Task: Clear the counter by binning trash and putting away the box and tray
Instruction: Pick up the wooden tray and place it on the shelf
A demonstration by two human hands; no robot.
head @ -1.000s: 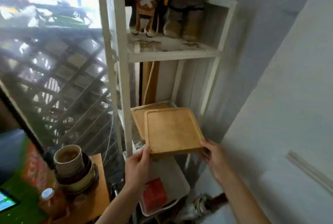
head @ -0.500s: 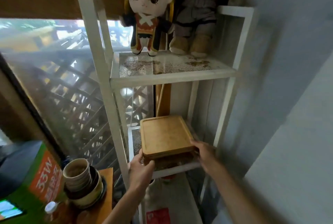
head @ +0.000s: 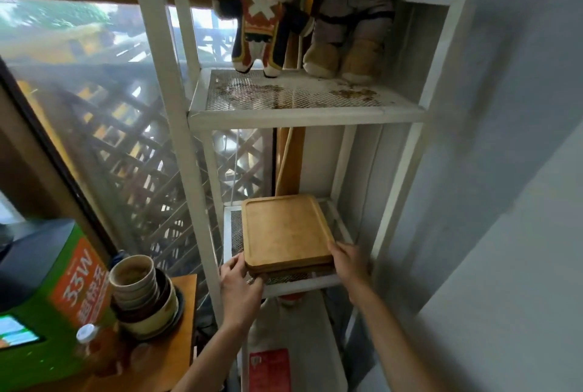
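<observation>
Wooden tray (head: 285,232) lies flat, long axis running into shelf (head: 303,286).

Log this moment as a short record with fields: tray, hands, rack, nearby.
tray: wooden tray lies flat on another like it, on the lower mesh shelf
left hand: grips the near left corner
right hand: holds the near right corner
upper shelf: two plush dolls
nearby: stacked bowls on a small wooden table

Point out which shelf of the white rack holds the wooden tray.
The lower mesh shelf, where both hands grip the wooden tray; the upper shelf carries only two plush dolls.
</observation>
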